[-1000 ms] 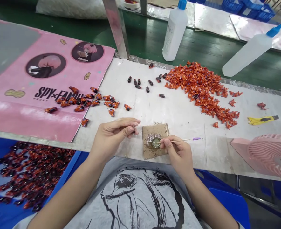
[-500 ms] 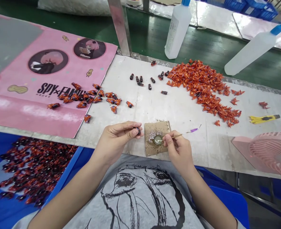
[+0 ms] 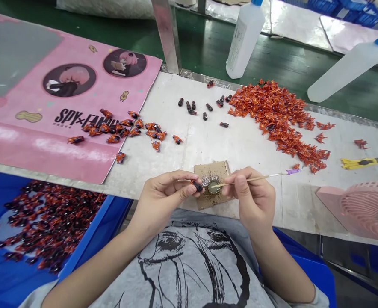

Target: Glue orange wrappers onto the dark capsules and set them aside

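My left hand (image 3: 171,194) pinches a small dark figurine part (image 3: 196,185) between thumb and fingertips, just left of a bottle cap of liquid (image 3: 214,187). The cap lies on a stained square of cardboard (image 3: 220,168). In my right hand (image 3: 253,194) is a thin wooden stick (image 3: 256,178) with a purple piece at its rear end. Its front tip points left over the cap; I cannot tell whether it touches the liquid. Beyond my hands lie several loose dark parts (image 3: 205,116) and a heap of orange spiky parts (image 3: 272,111).
Joined orange-and-dark pieces (image 3: 113,139) lie on a pink printed mat (image 3: 89,167). A blue bin (image 3: 80,252) holds many more at lower left. Two white bottles (image 3: 245,42) stand at the back. At right are a yellow cutter (image 3: 362,162) and a pink fan (image 3: 365,201).
My right hand has shifted right, and the stick now lies flatter with its tip at the cap. My left hand has moved slightly right with the dark part, which shows more.
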